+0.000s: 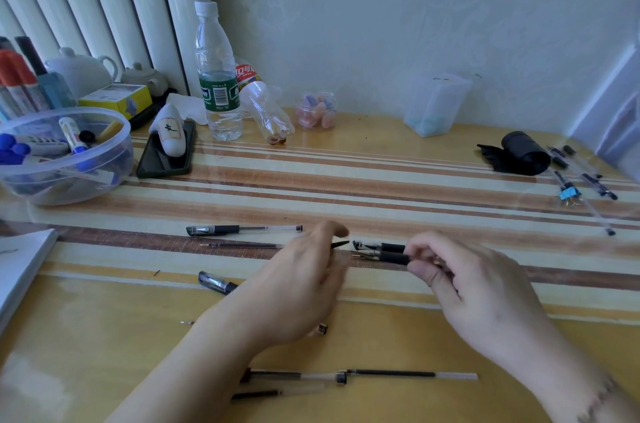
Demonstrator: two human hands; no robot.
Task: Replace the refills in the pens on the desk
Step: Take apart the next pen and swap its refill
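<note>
With our right hand [467, 287] gripping the pen [384, 251] and our left hand [304, 280] pinching its tip [339, 244], we should twist gently, keeping the parts over the desk [381, 180].

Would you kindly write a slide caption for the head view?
Right hand grips black-grip pens while left hand hovers beside them; loose refills lie nearby.

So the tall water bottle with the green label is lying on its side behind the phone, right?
Not quite. The head view shows the water bottle with the green label standing upright, capped, just right of the phone. The clear bottle beside it is the one tipped over.
</note>
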